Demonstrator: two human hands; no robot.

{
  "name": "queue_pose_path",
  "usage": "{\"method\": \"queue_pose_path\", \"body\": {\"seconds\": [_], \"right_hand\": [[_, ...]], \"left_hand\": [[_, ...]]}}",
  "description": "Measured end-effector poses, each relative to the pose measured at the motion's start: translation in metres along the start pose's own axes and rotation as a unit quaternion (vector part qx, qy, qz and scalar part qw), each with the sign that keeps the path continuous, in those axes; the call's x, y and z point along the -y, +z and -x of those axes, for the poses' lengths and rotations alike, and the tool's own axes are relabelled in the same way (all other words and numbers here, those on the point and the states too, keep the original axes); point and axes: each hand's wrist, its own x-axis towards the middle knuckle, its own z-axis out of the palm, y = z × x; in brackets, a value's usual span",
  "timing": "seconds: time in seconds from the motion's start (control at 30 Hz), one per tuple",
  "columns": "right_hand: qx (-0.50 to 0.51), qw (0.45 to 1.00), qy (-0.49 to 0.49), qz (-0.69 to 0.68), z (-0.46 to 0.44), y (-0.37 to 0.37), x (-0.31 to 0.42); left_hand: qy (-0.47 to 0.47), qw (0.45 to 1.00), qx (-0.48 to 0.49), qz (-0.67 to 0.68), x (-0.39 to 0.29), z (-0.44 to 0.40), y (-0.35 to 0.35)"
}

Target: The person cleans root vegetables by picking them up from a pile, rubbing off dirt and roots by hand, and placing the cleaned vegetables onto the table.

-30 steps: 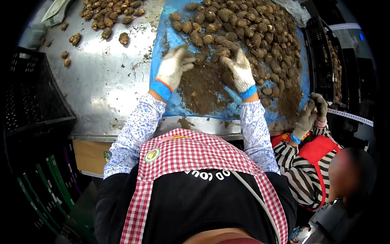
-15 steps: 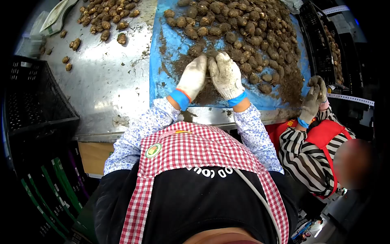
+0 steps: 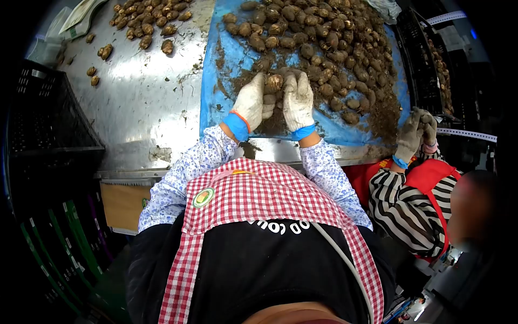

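A small brown taro (image 3: 274, 82) with a paler end sits between my two gloved hands. My left hand (image 3: 251, 100) is closed round its left side, thumb beneath. Against its right side are the curled fingers of my right hand (image 3: 298, 100), which also grips it; its fingertips are partly hidden. Both gloves are white and soiled, with blue bands at the wrists. Beyond my hands lies a large heap of earthy taros (image 3: 329, 40) on a blue sheet (image 3: 218, 97), with loose soil and root fibres under my hands.
Paler taros (image 3: 148, 19) lie on the metal table (image 3: 145, 102) at the left. A black crate (image 3: 51, 124) stands at the left edge, another crate (image 3: 426, 65) at the right. Close on my right, a co-worker's gloved hands (image 3: 415, 132) are held together.
My hands have come slightly apart and turned, so the taro between them now shows. The view has shifted a little. The co-worker's hands have moved slightly.
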Motion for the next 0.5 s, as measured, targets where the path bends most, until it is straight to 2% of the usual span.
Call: {"method": "queue_pose_path", "body": {"seconds": [0.07,0.1,0.13,0.17,0.2,0.23,0.27,0.3,0.33,0.37,0.4,0.43,0.47,0.5], "right_hand": [[0.006,0.999,-0.028,0.031,-0.006,-0.004,-0.022],[0.010,1.000,0.004,-0.009,-0.004,-0.012,0.012],[0.057,0.997,0.037,0.038,-0.006,-0.015,0.021],[0.102,0.989,0.071,0.085,-0.006,-0.020,0.025],[0.144,0.975,0.107,0.132,-0.006,-0.022,0.027],[0.182,0.961,0.085,0.189,-0.004,-0.021,0.022],[0.143,0.984,-0.037,0.102,0.004,-0.020,-0.008],[0.157,0.982,-0.048,0.091,0.002,-0.025,0.002],[0.172,0.980,-0.059,0.078,0.000,-0.029,0.017],[0.222,0.964,-0.023,0.145,-0.001,-0.033,0.030],[0.270,0.940,0.011,0.210,-0.003,-0.034,0.043],[0.316,0.908,0.044,0.273,-0.003,-0.035,0.049],[0.280,0.925,-0.069,0.246,0.005,-0.034,0.030],[0.257,0.900,-0.147,0.320,0.005,-0.034,0.017]], "left_hand": [[-0.022,0.996,0.062,0.066,0.003,-0.013,-0.016],[-0.018,0.999,0.029,0.040,-0.002,-0.008,-0.010],[0.077,0.989,-0.008,-0.126,0.003,-0.015,-0.015],[0.167,0.942,-0.046,-0.288,0.014,-0.026,-0.026],[0.319,0.842,-0.047,-0.433,0.020,-0.027,-0.026],[0.460,0.690,-0.104,-0.549,0.025,-0.027,-0.024],[0.493,0.668,-0.114,-0.545,0.029,-0.025,-0.024],[0.526,0.645,-0.124,-0.540,0.031,-0.024,-0.023],[0.487,0.707,-0.112,-0.500,0.029,-0.018,-0.020],[0.447,0.763,-0.105,-0.455,0.027,-0.012,-0.017],[0.320,0.874,-0.074,-0.359,0.012,0.002,-0.007],[0.180,0.951,-0.040,-0.249,0.002,0.010,-0.002],[0.134,0.970,-0.012,-0.201,0.001,0.012,-0.004],[0.088,0.984,0.017,-0.154,-0.001,0.013,-0.006]]}}
